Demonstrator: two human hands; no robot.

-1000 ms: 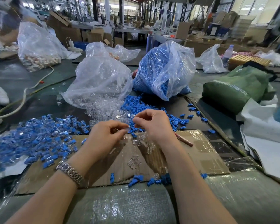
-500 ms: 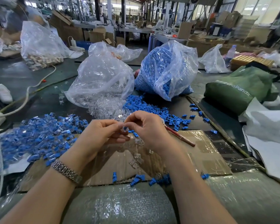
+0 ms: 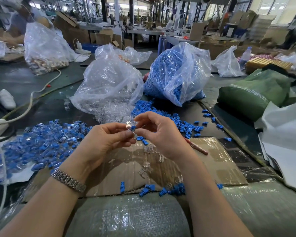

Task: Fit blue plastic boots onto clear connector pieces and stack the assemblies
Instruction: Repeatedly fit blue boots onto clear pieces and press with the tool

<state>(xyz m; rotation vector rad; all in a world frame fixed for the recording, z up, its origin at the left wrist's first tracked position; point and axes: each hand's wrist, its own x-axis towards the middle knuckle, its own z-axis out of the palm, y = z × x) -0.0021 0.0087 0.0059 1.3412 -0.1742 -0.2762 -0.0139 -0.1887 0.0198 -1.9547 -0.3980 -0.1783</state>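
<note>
I see my left hand (image 3: 106,142) and right hand (image 3: 159,134) now raised together above the cardboard's far edge (image 3: 212,151), both pinching one blue boot (image 3: 133,128) seated on a clear connector (image 3: 129,124); a second ago they were lower with no blue visible, so this fit looks nearly done

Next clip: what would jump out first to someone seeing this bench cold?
Two bare hands meet at centre, the left hand and right hand pinching a small blue boot against a clear connector piece. Behind them slump a bag of blue boots and a bag of clear pieces. A pile of finished assemblies spreads at left.
</note>
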